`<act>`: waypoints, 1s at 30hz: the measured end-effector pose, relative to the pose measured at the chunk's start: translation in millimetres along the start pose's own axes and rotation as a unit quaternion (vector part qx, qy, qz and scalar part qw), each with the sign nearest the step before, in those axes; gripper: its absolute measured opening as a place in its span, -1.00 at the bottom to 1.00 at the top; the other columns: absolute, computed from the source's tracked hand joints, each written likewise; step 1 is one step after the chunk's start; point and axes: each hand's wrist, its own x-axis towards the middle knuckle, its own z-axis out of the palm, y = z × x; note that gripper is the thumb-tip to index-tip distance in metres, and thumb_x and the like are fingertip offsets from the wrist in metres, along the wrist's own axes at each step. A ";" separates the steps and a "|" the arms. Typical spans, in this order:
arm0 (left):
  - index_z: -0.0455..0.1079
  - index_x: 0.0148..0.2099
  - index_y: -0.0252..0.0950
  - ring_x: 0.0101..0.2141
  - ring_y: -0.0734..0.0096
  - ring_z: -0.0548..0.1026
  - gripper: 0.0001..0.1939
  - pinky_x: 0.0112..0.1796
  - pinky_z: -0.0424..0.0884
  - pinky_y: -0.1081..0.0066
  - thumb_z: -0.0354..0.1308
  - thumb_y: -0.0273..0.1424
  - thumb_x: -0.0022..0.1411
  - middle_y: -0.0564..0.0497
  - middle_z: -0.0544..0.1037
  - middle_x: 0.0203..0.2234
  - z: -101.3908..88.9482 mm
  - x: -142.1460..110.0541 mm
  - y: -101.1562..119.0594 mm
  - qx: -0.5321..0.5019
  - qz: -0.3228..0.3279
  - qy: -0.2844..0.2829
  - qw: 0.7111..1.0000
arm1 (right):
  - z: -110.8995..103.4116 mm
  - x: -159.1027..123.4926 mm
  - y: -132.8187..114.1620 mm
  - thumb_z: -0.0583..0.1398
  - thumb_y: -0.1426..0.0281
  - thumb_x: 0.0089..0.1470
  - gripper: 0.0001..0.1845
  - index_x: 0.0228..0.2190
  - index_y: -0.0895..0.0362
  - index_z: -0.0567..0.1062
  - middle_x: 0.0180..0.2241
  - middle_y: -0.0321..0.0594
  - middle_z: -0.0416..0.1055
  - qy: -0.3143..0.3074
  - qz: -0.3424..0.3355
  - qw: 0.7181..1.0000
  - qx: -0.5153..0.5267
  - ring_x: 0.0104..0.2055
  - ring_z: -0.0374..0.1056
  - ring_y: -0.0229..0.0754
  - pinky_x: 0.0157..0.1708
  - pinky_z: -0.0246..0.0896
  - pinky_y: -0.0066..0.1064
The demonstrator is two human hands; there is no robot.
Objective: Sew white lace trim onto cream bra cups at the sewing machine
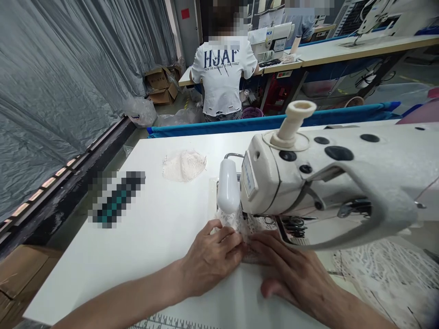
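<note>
A white sewing machine stands on the white table. A strip of white lace fabric lies under its needle area. My left hand rests on the table with its fingers pressed flat on the lace just left of the needle. My right hand lies flat beside it, fingertips holding down the same lace in front of the presser foot. The fingertips of both hands nearly meet on the fabric.
A small pile of white lace pieces lies farther back on the table. More lace hangs at the right. A person in a white T-shirt stands at another sewing table behind. Cardboard boxes and grey plastic sheeting are at the left.
</note>
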 end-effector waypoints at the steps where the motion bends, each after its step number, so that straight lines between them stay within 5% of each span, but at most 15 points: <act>1: 0.34 -0.05 -0.32 -0.19 0.42 0.40 -0.78 -0.16 0.24 0.29 -0.03 -0.55 0.28 0.02 0.50 -0.24 0.5 1.1 -0.5 0.002 -0.003 -0.001 1.000 | -0.5 0.8 2.1 -0.12 0.07 0.23 -0.42 -0.17 0.25 0.45 -0.34 -0.02 0.54 -0.007 0.005 1.000 -0.025 -0.37 0.42 -0.10 -0.17 0.24 -0.11; 5: 0.33 -0.04 -0.36 -0.17 0.37 0.40 -0.77 -0.16 0.23 0.27 0.01 -0.54 0.26 -0.02 0.49 -0.21 5.6 8.3 -3.9 0.025 -0.017 0.005 1.000 | 2.3 3.2 11.9 -0.13 0.04 0.22 -0.43 -0.17 0.16 0.48 -0.34 -0.06 0.53 -0.001 0.030 0.996 -0.084 -0.29 0.40 -0.03 -0.16 0.22 -0.10; 14: 0.28 -0.03 -0.36 -0.17 0.34 0.39 -0.76 -0.12 0.22 0.21 0.05 -0.40 0.28 -0.07 0.46 -0.19 16.7 15.1 -11.8 0.041 -0.059 -0.007 0.997 | 8.2 8.8 21.3 -0.15 0.08 0.24 -0.45 -0.25 0.10 0.51 -0.53 -0.18 0.45 0.037 0.061 0.991 -0.110 -0.52 0.29 -0.15 -0.54 0.12 -0.33; 22: 0.27 0.00 -0.37 -0.09 0.33 0.38 -0.75 -0.11 0.24 0.23 0.03 -0.41 0.29 -0.07 0.46 -0.14 17.6 14.7 -9.1 0.058 -0.046 0.003 0.997 | 7.7 4.5 25.4 -0.12 0.10 0.24 -0.50 -0.12 0.11 0.46 -0.26 -0.05 0.50 0.025 0.031 0.988 -0.150 -0.34 0.35 -0.05 -0.35 0.18 -0.22; 30: 0.30 0.00 -0.37 0.00 0.29 0.34 -0.75 -0.07 0.24 0.21 0.01 -0.48 0.28 -0.10 0.45 -0.11 9.4 13.4 -2.0 0.071 -0.040 -0.013 0.997 | 0.7 4.3 14.1 -0.12 0.13 0.25 -0.48 -0.05 0.21 0.40 -0.23 -0.02 0.51 0.009 -0.003 0.997 -0.075 -0.31 0.40 -0.04 -0.20 0.19 -0.17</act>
